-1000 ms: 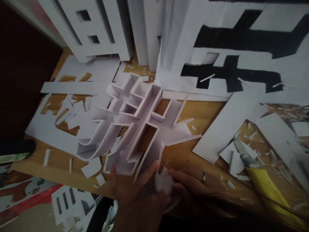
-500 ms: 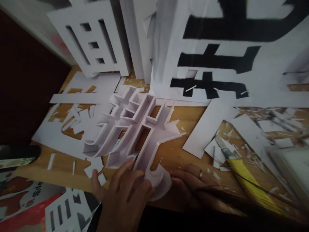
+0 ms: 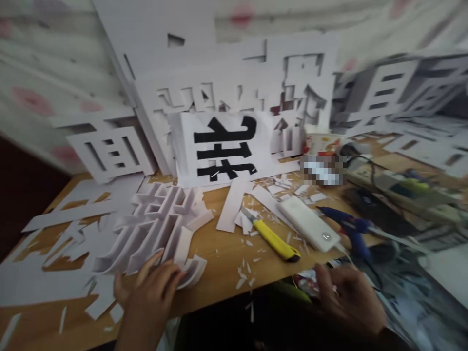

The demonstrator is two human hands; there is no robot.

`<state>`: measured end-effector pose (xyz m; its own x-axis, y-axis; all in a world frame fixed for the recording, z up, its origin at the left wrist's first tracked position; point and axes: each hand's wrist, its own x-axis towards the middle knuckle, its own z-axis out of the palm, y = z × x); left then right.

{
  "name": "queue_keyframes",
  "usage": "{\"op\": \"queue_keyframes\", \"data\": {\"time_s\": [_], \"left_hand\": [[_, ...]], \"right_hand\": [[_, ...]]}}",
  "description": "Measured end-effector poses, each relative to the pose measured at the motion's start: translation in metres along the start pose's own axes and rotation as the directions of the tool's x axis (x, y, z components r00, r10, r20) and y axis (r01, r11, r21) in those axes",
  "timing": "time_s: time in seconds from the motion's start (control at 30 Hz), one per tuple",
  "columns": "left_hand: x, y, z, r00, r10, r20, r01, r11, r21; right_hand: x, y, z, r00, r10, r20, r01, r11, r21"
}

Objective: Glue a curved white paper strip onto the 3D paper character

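Fingers [image 3: 163,279] of the left hand [image 3: 146,295] bend over the near end of a white walled character [image 3: 161,229] on a wooden table [image 3: 217,258], their grip unclear; the right hand [image 3: 353,295] curls near a blue glue gun [image 3: 353,226], whether clasping anything impossible to tell.

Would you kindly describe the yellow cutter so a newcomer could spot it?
On the wooden table, find the walled white character at the left hand. Between it and the white oblong device lies the yellow cutter, its bright colour unlike the white scraps around it.
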<state>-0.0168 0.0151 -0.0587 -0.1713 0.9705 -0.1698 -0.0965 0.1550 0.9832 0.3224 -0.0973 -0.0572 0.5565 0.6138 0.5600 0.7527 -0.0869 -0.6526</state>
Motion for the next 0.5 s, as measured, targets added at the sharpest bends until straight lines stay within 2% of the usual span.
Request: {"op": "queue_keyframes", "data": {"time_s": [0.03, 0.07, 0.1, 0.17, 0.27, 0.33, 0.4, 0.5], "left_hand": [[0.003, 0.001, -0.001, 0.999, 0.024, 0.032, -0.026, 0.997, 0.074], [0.004, 0.001, -0.003, 0.992, 0.098, 0.076, -0.114, 0.961, 0.25], [0.004, 0.002, -0.005, 0.977, 0.163, 0.138, -0.207, 0.885, 0.417], [0.001, 0.006, -0.007, 0.939, 0.235, 0.251, -0.342, 0.705, 0.621], [-0.007, 0.011, -0.006, 0.904, 0.275, 0.327, -0.426, 0.537, 0.728], [-0.012, 0.014, -0.003, 0.873, 0.319, 0.369, -0.473, 0.369, 0.8], [-0.014, 0.014, -0.001, 0.842, 0.371, 0.39, -0.489, 0.221, 0.844], [-0.015, 0.014, -0.003, 0.826, 0.418, 0.379, -0.48, 0.166, 0.862]], "right_hand": [[0.002, 0.009, -0.008, 0.99, 0.03, -0.135, -0.037, 0.998, -0.043], [0.004, 0.016, -0.016, 0.968, 0.054, -0.244, -0.074, 0.995, -0.074], [0.006, 0.021, -0.024, 0.948, 0.073, -0.311, -0.106, 0.99, -0.093], [0.011, 0.027, -0.034, 0.923, 0.101, -0.372, -0.152, 0.982, -0.112], [0.022, 0.04, -0.04, 0.878, 0.2, -0.435, -0.268, 0.958, -0.101], [0.03, 0.057, -0.038, 0.867, 0.246, -0.434, -0.328, 0.937, -0.124], [0.041, 0.078, -0.031, 0.908, 0.208, -0.365, -0.307, 0.921, -0.239], [0.058, 0.104, -0.019, 0.973, 0.169, -0.155, -0.221, 0.872, -0.436]]}}
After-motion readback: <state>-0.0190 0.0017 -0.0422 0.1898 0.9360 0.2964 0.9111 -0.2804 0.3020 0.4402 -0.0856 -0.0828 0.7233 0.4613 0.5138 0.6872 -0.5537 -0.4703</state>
